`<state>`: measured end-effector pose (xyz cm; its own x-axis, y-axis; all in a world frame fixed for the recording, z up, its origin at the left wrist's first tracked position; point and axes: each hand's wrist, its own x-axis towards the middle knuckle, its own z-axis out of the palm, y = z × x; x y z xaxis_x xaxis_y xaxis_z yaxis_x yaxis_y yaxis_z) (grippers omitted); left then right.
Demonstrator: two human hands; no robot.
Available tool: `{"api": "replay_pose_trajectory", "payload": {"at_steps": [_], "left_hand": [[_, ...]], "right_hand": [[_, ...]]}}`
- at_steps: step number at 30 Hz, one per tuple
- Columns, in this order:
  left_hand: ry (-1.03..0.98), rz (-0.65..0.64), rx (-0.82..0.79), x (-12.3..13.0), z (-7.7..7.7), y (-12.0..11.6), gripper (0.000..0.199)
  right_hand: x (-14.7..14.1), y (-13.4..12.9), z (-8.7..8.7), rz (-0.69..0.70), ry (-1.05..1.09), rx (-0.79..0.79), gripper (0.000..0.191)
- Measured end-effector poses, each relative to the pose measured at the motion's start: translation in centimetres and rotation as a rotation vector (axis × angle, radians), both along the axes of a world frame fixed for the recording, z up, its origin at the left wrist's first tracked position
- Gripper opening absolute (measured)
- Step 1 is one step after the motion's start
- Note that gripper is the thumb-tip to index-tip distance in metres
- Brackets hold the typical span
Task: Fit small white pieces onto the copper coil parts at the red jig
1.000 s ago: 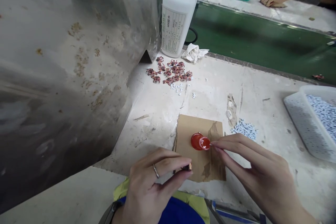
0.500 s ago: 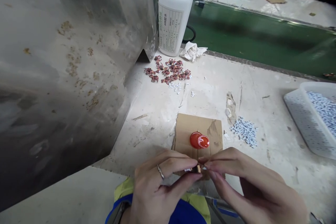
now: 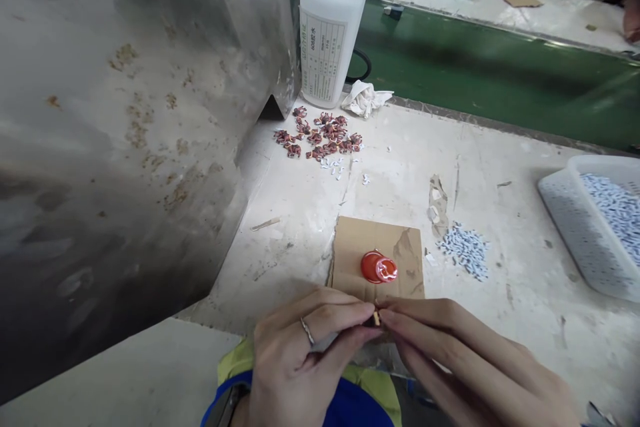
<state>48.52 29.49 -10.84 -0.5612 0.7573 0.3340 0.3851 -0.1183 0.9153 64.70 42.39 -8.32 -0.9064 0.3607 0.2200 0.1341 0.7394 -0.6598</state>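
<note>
My left hand (image 3: 305,350), with a ring on one finger, pinches a tiny dark toy figure (image 3: 377,317) that shows an orange-yellow part. Close against it from the right, my right hand (image 3: 450,340) has its fingertips pressed together; whatever lies between them is hidden. Just beyond both hands, a small red cup of clear liquid (image 3: 379,267) sits on a piece of cardboard (image 3: 350,240). To the right lies a loose pile of small pale-blue pieces (image 3: 464,251). Several reddish-brown figures (image 3: 327,137) are grouped farther back, with a few pale pieces (image 3: 333,165) near them.
A large white bottle with a blue cap (image 3: 330,40) stands at the back beside crumpled white tissue (image 3: 367,99). On the left, a big metal housing (image 3: 125,147) bounds the table. At right is a white basket (image 3: 570,227) of pale-blue pieces. A green belt (image 3: 475,60) runs behind.
My right fingertips have shifted left and closed in against the figure, covering the pale piece visible between them before. The left hand has barely moved. Part of another person's hand now appears at top right.
</note>
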Motion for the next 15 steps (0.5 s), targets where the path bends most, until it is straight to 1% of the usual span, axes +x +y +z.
{"api": "replay_pose_trajectory", "payload": {"at_steps": [2, 4, 6, 8, 10, 12, 14, 15], "left_hand": [[0.002, -0.01, 0.006, 0.1, 0.1, 0.2, 0.016], [-0.025, -0.013, 0.004, 0.2, 0.2, 0.4, 0.015], [-0.046, -0.012, 0.014, 0.2, 0.2, 0.5, 0.015], [-0.032, -0.037, 0.022, 0.2, 0.2, 0.6, 0.018], [0.019, -0.052, 0.028, 0.2, 0.1, 0.5, 0.028], [0.101, -0.045, 0.015, 0.3, 0.0, 0.1, 0.041], [0.151, 0.002, -0.036, 0.4, 0.0, -0.5, 0.052], [0.139, 0.042, -0.059, 0.5, 0.2, -1.0, 0.053]], "right_hand": [[0.4, 0.0, 0.0, 0.01, -0.013, 0.073, 0.037], [0.4, 0.2, 0.1, 0.007, -0.007, 0.074, 0.038], [0.1, 0.5, 0.3, -0.006, 0.023, -0.001, 0.038], [-0.4, 0.7, 0.5, -0.029, 0.075, -0.121, 0.039], [-1.1, 0.7, 0.8, -0.018, 0.103, -0.217, 0.039], [-1.8, 0.8, 1.1, 0.016, 0.098, -0.268, 0.035], [-2.4, 1.9, 1.2, 0.032, 0.097, -0.276, 0.029], [-2.8, 3.1, 1.2, 0.0, 0.102, -0.26, 0.024]]}}
